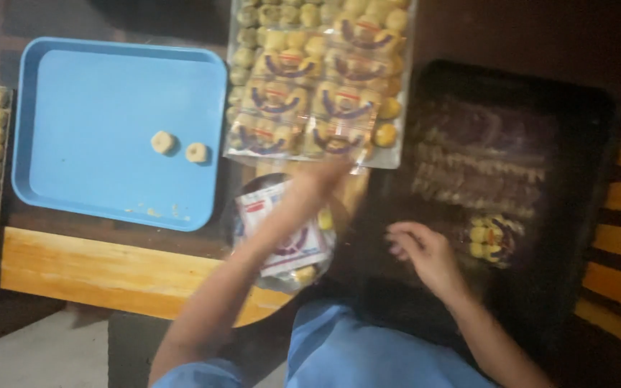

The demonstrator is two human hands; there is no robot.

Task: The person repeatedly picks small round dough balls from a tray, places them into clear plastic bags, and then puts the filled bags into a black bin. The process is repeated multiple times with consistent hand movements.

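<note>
left hand (325,176): blurred, grip unclear, reaching sweet packets (318,93) | right hand (425,251): fingers loosely curled, empty, over dark tray (583,100)

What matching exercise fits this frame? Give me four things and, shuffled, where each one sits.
Things:
1. blue tray
2. two loose sweets
3. left hand
4. right hand

Places:
A. over the dark tray
B. lying on the blue tray
C. at the near edge of the clear tray of packed sweets
D. on the table, left of the packed sweets

Pairs: 1-D, 2-B, 3-C, 4-A
</note>
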